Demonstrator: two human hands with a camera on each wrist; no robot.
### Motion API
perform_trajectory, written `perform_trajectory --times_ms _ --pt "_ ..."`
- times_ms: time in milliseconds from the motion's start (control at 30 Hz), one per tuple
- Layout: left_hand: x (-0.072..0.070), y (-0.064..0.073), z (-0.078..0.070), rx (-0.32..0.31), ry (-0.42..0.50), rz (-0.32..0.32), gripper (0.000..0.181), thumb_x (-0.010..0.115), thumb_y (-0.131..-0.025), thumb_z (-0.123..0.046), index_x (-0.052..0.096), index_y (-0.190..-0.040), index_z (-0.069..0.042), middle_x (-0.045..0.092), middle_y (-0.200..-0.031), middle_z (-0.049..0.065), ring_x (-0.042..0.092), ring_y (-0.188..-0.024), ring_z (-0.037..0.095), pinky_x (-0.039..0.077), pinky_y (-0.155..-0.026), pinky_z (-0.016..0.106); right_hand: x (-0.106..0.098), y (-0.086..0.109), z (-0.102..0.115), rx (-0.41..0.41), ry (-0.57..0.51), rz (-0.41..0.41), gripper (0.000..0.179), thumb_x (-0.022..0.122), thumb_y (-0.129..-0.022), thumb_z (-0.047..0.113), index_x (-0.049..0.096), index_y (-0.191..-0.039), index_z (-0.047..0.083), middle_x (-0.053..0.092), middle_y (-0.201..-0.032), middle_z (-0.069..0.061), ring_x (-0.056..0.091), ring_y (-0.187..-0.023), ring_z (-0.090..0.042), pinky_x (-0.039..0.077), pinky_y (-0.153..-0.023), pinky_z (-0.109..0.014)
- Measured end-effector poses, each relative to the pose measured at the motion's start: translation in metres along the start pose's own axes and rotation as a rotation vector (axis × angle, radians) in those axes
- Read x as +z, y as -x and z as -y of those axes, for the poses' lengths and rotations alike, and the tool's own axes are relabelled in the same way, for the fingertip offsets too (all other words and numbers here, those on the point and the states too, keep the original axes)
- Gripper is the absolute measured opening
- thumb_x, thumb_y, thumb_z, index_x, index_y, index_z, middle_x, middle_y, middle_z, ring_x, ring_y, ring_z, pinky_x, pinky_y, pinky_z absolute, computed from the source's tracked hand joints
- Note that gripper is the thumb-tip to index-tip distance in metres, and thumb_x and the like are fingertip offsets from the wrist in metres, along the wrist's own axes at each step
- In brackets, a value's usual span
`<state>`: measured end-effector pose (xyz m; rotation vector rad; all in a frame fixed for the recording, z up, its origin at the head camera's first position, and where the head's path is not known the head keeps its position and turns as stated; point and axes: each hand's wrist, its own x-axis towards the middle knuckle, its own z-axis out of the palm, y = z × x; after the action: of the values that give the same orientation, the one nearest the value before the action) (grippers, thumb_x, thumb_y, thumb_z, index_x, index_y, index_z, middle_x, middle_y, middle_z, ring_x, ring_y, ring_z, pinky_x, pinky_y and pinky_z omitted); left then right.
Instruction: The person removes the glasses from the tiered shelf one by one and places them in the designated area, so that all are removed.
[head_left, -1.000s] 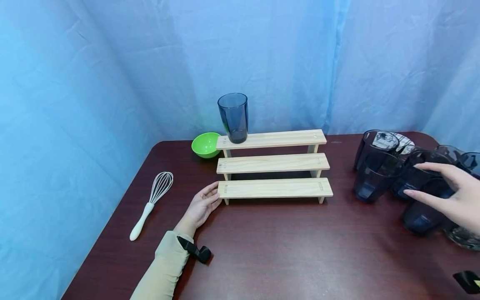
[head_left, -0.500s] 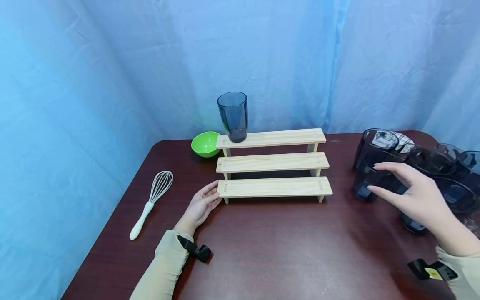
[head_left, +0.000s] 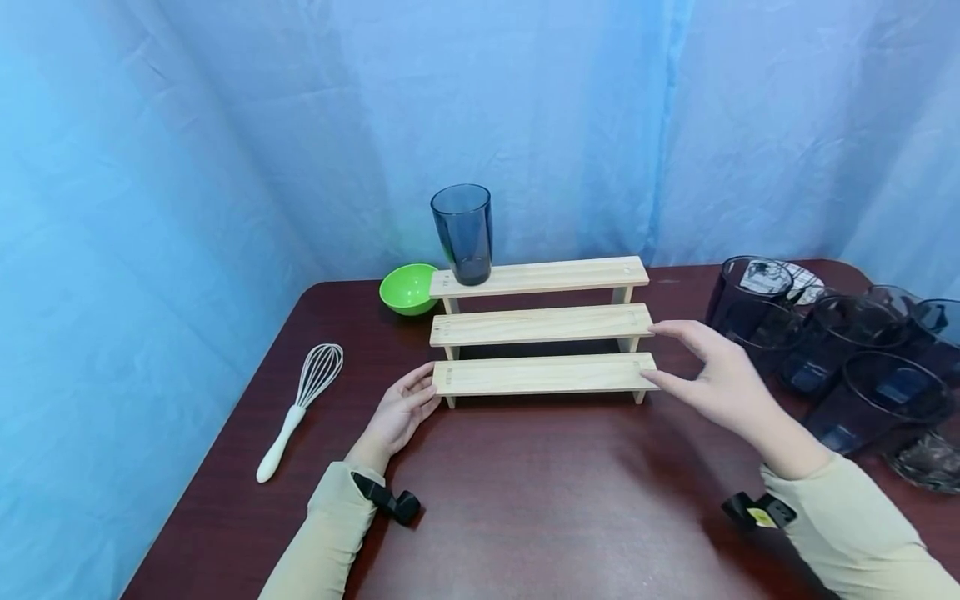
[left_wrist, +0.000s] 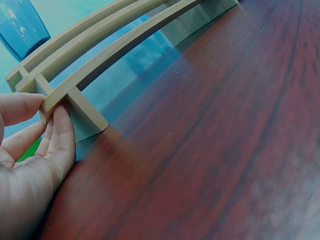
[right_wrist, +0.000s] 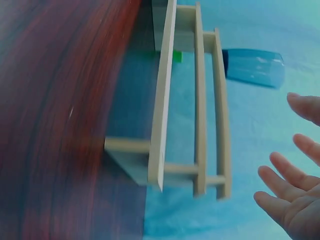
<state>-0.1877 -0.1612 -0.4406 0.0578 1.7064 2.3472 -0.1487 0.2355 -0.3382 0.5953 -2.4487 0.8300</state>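
Observation:
A three-tier wooden display rack (head_left: 543, 375) stands on the table. My left hand (head_left: 397, 417) is at the left end of its lowest shelf; in the left wrist view the thumb and fingers pinch that shelf end (left_wrist: 55, 100). Just right of the rack hovers my right hand (head_left: 720, 375), thumb and fingers spread apart with nothing between them. The right wrist view shows that hand (right_wrist: 300, 195) apart from the rack (right_wrist: 162, 100). A blue tinted drinking glass (head_left: 467, 237) sits upright on the top shelf near its left end.
Several dark blue glasses (head_left: 888, 400) crowd the table's right side, with a patterned white item (head_left: 806, 279) behind them. A green bowl (head_left: 407, 292) is behind the rack's left end. A white-handled whisk (head_left: 300, 412) lies at the left. Blue curtains hang behind the table.
My right hand has moved left from above the glasses to the rack's right end, carrying nothing. My left hand keeps its hold on the rack's lowest shelf.

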Motion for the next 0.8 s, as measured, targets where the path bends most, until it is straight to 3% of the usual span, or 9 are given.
perform_trajectory --times_ms 33,133,233,267,433,600,800 --pt "-0.007 -0.004 0.007 0.035 0.037 0.050 0.061 0.061 -0.090 -0.006 0.034 -0.144 -0.001 0.053 -0.112 0.003 0.059 -0.096 0.005 0.048 -0.082 0.019 0.005 -0.003 0.002 0.003 -0.012 0.011 0.054 0.082 -0.068 0.010 0.061 -0.117 0.004 0.063 -0.113 -0.013 0.055 -0.106 -0.022 0.031 -0.092 -0.008" --pt "-0.009 -0.003 0.009 0.071 0.046 0.084 0.065 0.068 -0.086 -0.013 0.038 -0.143 -0.003 0.054 -0.110 0.002 0.058 -0.096 0.005 0.048 -0.082 0.019 0.020 -0.015 0.006 0.035 -0.055 0.054 0.062 0.083 -0.068 0.015 0.057 -0.123 0.003 0.060 -0.121 -0.015 0.053 -0.115 -0.032 0.039 -0.098 -0.028" --pt "-0.008 -0.003 0.007 0.042 0.031 0.059 0.061 0.061 -0.090 -0.006 0.034 -0.144 -0.001 0.054 -0.109 0.001 0.059 -0.095 0.004 0.048 -0.082 0.019 0.035 -0.027 0.009 0.087 -0.117 0.090 0.070 0.084 -0.069 0.018 0.052 -0.130 0.004 0.055 -0.128 -0.018 0.048 -0.121 -0.036 0.039 -0.097 -0.049" --pt "-0.001 0.001 0.001 0.010 -0.008 0.009 0.062 0.058 -0.091 -0.004 0.030 -0.145 0.002 0.052 -0.109 0.000 0.058 -0.094 0.003 0.047 -0.082 0.018 0.040 -0.031 0.010 0.099 -0.132 0.097 0.073 0.084 -0.069 0.019 0.050 -0.132 0.005 0.054 -0.129 -0.019 0.047 -0.123 -0.037 0.036 -0.100 -0.053" --pt "0.004 -0.001 -0.003 -0.062 -0.015 -0.062 0.055 0.042 -0.095 0.008 0.024 -0.147 0.004 0.052 -0.107 -0.001 0.059 -0.091 0.002 0.047 -0.080 0.017 0.066 -0.047 0.012 0.133 -0.259 0.076 0.081 0.084 -0.070 0.015 0.042 -0.138 0.003 0.047 -0.137 -0.019 0.043 -0.128 -0.035 0.031 -0.107 -0.053" --pt "0.006 -0.001 -0.005 -0.073 0.001 -0.058 0.056 0.042 -0.095 0.008 0.023 -0.148 0.002 0.051 -0.107 -0.002 0.058 -0.090 0.002 0.048 -0.080 0.018 0.086 -0.063 0.016 0.160 -0.360 0.018 0.087 0.084 -0.071 0.016 0.036 -0.142 0.003 0.041 -0.142 -0.017 0.041 -0.131 -0.031 0.032 -0.109 -0.044" --pt "0.005 -0.002 -0.002 -0.066 0.023 -0.067 0.056 0.041 -0.094 0.010 0.025 -0.147 0.002 0.052 -0.106 -0.001 0.059 -0.090 0.003 0.049 -0.079 0.019 0.102 -0.090 0.030 0.252 -0.514 -0.032 0.087 0.080 -0.076 0.022 0.030 -0.146 0.015 0.039 -0.143 -0.012 0.038 -0.134 -0.023 0.029 -0.112 -0.034"
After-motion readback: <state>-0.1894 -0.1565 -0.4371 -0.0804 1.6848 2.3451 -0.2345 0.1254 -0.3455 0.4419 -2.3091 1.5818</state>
